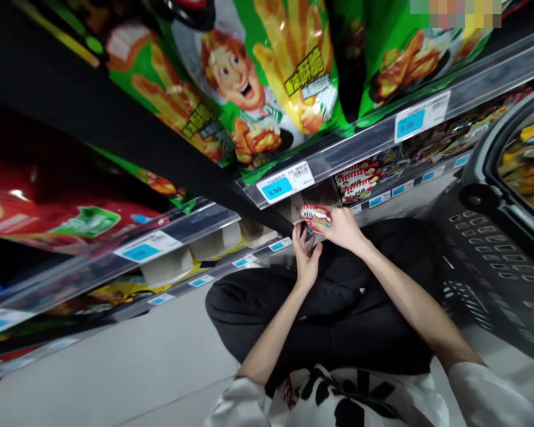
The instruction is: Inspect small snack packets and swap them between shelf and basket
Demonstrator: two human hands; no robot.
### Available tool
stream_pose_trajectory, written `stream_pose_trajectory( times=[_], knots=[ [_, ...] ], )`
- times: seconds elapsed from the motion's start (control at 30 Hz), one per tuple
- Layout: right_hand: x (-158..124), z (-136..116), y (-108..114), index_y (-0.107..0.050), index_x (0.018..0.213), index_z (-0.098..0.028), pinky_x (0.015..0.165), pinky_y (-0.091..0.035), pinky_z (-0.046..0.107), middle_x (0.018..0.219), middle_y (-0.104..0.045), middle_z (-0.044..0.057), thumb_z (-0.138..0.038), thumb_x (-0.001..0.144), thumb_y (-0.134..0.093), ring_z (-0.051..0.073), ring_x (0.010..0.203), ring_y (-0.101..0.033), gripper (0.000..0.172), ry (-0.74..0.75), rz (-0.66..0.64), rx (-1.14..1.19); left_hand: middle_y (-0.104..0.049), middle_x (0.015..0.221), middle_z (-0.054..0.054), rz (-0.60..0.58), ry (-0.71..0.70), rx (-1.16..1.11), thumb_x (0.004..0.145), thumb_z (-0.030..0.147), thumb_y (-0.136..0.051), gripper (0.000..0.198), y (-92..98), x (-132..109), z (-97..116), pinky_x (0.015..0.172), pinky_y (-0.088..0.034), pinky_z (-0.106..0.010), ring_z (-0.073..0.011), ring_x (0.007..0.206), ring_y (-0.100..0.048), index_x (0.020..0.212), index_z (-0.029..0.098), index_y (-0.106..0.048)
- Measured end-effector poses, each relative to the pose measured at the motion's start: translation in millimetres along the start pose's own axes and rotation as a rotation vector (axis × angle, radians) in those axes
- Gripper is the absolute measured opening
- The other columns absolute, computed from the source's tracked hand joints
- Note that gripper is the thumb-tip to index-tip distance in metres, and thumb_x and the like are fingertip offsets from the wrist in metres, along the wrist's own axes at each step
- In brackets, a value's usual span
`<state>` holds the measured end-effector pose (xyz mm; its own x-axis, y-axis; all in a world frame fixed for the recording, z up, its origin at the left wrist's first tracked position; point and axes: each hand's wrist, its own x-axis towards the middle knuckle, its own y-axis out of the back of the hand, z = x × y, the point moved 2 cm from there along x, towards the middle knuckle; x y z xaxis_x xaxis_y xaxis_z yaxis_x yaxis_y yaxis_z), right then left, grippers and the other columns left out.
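Low in front of the bottom shelf, my right hand (343, 228) is closed on a small snack packet (315, 217) with red, white and yellow print. Just below and to the left of it is my left hand (307, 260), its fingers curved upward and its thumb standing apart from them. Something small and dark lies between the left thumb and fingers, too unclear to name. Both hands are close together above my crossed legs. Similar red-and-white striped packets (359, 182) stand in a row on the bottom shelf, right behind the right hand.
Large green snack bags (271, 77) fill the shelf above, with a price label (285, 182) on its edge. Red bags (71, 201) lie on the left shelf. A dark shopping basket (493, 249) holding yellow packets (531, 166) stands at my right. White cups (167, 270) sit low on the left.
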<state>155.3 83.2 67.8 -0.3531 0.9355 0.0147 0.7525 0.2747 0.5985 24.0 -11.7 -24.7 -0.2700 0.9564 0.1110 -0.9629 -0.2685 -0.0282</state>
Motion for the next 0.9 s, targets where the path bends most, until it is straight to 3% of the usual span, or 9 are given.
stream_pose_trajectory(
  times=[0.17,0.33,0.4,0.5,0.57,0.63,0.73,0.9],
  knots=[
    [-9,-6,3,-0.074,0.11,-0.012,0.082,-0.05,0.032,0.103,-0.077,0.019,-0.042,0.095,-0.061,0.032,0.101,-0.073,0.037,0.128,-0.255,-0.29,-0.021,0.17,-0.013,0.039,-0.095,0.18,0.097,0.043,-0.062,0.078,5.5,-7,15,0.127,-0.029,-0.049,-0.0276,0.157,-0.025,0.159,0.035,-0.016],
    [-16,3,18,-0.072,0.114,-0.01,0.085,-0.049,0.033,0.112,-0.074,0.021,-0.042,0.09,-0.068,0.034,0.108,-0.07,0.04,0.202,-0.321,-0.354,-0.028,0.167,-0.013,0.071,-0.243,0.408,0.095,0.042,-0.065,0.059,7.5,4,34,0.126,-0.032,-0.047,-0.0286,0.155,-0.029,0.148,0.028,-0.044],
    [-20,6,24,-0.073,0.112,-0.012,0.085,-0.049,0.034,0.108,-0.075,0.02,-0.041,0.089,-0.07,0.034,0.107,-0.071,0.038,0.218,-0.328,-0.375,-0.042,0.159,-0.014,0.035,-0.285,0.486,0.093,0.041,-0.067,0.049,7.3,16,45,0.123,-0.036,-0.048,-0.0287,0.149,-0.041,0.139,0.026,-0.055],
    [-25,7,27,-0.074,0.111,-0.013,0.082,-0.05,0.035,0.102,-0.076,0.019,-0.036,0.093,-0.066,0.034,0.103,-0.072,0.03,0.246,-0.289,-0.398,-0.07,0.125,-0.012,-0.145,-0.249,0.538,0.091,0.039,-0.07,0.028,3.5,36,61,0.109,-0.05,-0.046,-0.0274,0.121,-0.065,0.113,0.021,-0.07],
    [-26,6,27,-0.074,0.11,-0.013,0.081,-0.05,0.035,0.1,-0.076,0.019,-0.034,0.095,-0.063,0.034,0.101,-0.072,0.028,0.259,-0.254,-0.407,-0.076,0.105,-0.009,-0.232,-0.232,0.559,0.09,0.036,-0.071,0.017,0.6,48,71,0.097,-0.055,-0.042,-0.0253,0.103,-0.072,0.094,0.019,-0.072],
    [-26,3,28,-0.074,0.11,-0.014,0.081,-0.05,0.036,0.099,-0.076,0.018,-0.036,0.096,-0.062,0.034,0.1,-0.073,0.028,0.252,-0.215,-0.405,-0.076,0.095,-0.007,-0.243,-0.238,0.578,0.09,0.033,-0.069,0.015,-1.1,59,79,0.091,-0.056,-0.038,-0.0234,0.094,-0.072,0.083,0.019,-0.07],
    [-24,-3,32,-0.07,0.112,-0.017,0.076,-0.05,0.035,0.098,-0.077,0.015,-0.042,0.1,-0.054,0.032,0.095,-0.074,0.032,0.201,-0.113,-0.351,-0.076,0.091,-0.006,-0.18,-0.225,0.545,0.091,0.033,-0.065,0.017,-2.3,74,85,0.085,-0.057,-0.035,-0.0216,0.089,-0.072,0.082,0.019,-0.068],
    [-21,-4,43,-0.063,0.11,-0.019,0.076,-0.051,0.032,0.11,-0.075,0.013,-0.043,0.102,-0.05,0.028,0.1,-0.074,0.028,0.053,0.067,-0.254,-0.074,0.088,-0.006,0.046,-0.287,0.615,0.091,0.04,-0.064,0.024,-9.8,90,93,0.079,-0.056,-0.031,-0.0202,0.082,-0.07,0.089,0.017,-0.069]
  ],
)
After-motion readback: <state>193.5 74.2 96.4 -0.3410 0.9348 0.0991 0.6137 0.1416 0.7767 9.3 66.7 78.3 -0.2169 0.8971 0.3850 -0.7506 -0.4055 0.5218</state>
